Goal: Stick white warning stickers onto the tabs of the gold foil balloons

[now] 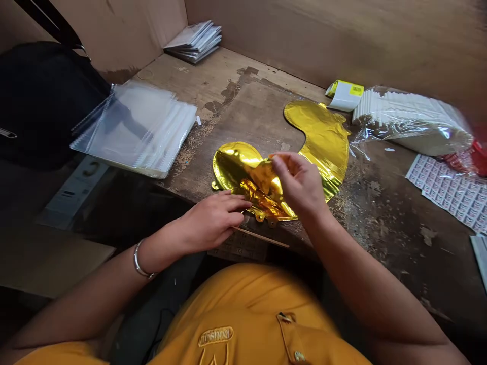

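Both hands' fingers (232, 202) on foil balloon (232, 162)

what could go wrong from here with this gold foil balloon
The right hand pinches the gold foil balloon where it is crumpled, so the foil might crease further or tear. The thin wooden stick lies near the table's front edge, just below the left hand, and could get knocked off. The worn wooden table looks rough and might scuff the foil if it is dragged.

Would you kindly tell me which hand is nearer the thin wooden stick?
Left: the left hand sits at the stick's end; the right hand is farther away, over the gold foil balloon.
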A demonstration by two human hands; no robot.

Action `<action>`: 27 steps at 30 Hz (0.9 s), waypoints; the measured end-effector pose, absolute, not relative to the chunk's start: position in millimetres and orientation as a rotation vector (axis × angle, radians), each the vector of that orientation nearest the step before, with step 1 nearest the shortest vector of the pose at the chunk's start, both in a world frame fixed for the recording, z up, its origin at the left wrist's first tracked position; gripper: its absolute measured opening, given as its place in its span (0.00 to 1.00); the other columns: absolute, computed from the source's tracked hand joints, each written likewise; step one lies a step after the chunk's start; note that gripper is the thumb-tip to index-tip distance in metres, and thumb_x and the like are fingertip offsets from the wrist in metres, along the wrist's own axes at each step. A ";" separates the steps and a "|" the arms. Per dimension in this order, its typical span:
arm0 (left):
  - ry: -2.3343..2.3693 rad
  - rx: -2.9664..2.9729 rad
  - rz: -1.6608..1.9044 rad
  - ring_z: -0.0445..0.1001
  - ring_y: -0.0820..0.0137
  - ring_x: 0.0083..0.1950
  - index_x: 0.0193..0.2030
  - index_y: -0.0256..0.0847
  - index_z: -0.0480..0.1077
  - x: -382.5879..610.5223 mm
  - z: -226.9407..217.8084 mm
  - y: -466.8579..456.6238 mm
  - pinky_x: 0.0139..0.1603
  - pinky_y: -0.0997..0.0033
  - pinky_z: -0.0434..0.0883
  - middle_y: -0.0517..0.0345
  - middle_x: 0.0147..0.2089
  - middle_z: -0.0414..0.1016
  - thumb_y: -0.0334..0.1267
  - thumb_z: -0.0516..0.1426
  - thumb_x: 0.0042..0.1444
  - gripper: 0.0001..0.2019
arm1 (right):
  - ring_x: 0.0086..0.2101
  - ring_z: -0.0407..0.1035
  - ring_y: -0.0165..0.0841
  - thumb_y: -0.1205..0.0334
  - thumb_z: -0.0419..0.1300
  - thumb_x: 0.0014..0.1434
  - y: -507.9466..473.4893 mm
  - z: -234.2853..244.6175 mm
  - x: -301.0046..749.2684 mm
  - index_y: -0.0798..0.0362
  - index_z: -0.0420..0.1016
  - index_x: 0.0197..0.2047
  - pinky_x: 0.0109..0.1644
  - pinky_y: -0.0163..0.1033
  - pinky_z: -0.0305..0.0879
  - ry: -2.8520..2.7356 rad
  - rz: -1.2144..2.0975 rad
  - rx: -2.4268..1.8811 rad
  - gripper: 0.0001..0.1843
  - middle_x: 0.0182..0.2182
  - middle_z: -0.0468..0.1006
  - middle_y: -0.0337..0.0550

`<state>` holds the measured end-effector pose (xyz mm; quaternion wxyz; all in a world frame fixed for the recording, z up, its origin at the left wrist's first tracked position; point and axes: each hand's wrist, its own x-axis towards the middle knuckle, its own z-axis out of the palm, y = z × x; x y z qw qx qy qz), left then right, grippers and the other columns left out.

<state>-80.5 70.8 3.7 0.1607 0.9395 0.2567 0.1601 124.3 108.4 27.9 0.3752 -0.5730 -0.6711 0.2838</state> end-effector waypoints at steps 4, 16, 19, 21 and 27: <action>0.787 2.675 0.415 0.73 0.60 0.48 0.29 0.39 0.71 -80.5 4.4 70.2 0.50 0.59 0.72 0.49 0.41 0.76 0.30 0.55 0.57 0.07 | 0.51 0.66 0.47 0.62 0.63 0.52 76.7 23.3 126.5 0.58 0.74 0.49 0.55 0.53 0.63 -2.342 0.477 -1.385 0.21 0.51 0.75 0.58; 0.755 2.579 0.376 0.65 0.63 0.64 0.35 0.42 0.68 -87.0 -3.3 68.8 0.67 0.51 0.60 0.53 0.62 0.69 0.29 0.51 0.60 0.06 | 0.30 0.69 0.31 0.65 0.60 0.54 206.5 59.1 231.4 0.61 0.76 0.39 0.35 0.36 0.64 -1.754 0.398 -2.038 0.10 0.31 0.78 0.46; 0.770 2.578 0.372 0.65 0.64 0.64 0.34 0.42 0.67 -86.7 -4.3 68.7 0.67 0.52 0.60 0.54 0.62 0.68 0.29 0.51 0.60 0.06 | 0.38 0.70 0.37 0.66 0.56 0.57 240.2 70.9 268.8 0.66 0.75 0.41 0.42 0.41 0.62 -1.640 0.150 -2.171 0.13 0.37 0.78 0.58; 0.783 2.575 0.381 0.66 0.64 0.64 0.33 0.42 0.67 -86.4 -4.3 68.0 0.67 0.53 0.61 0.55 0.62 0.69 0.29 0.50 0.60 0.07 | 0.44 0.69 0.42 0.64 0.51 0.60 241.8 73.3 274.6 0.68 0.73 0.46 0.47 0.46 0.61 -1.637 0.024 -2.192 0.17 0.43 0.76 0.66; 0.781 2.559 0.390 0.67 0.64 0.63 0.34 0.43 0.68 -85.3 -5.5 69.9 0.67 0.54 0.60 0.57 0.62 0.70 0.30 0.51 0.59 0.06 | 0.51 0.65 0.40 0.59 0.55 0.61 200.5 48.9 239.9 0.53 0.76 0.48 0.56 0.44 0.58 -2.169 -0.010 -2.010 0.15 0.49 0.77 0.50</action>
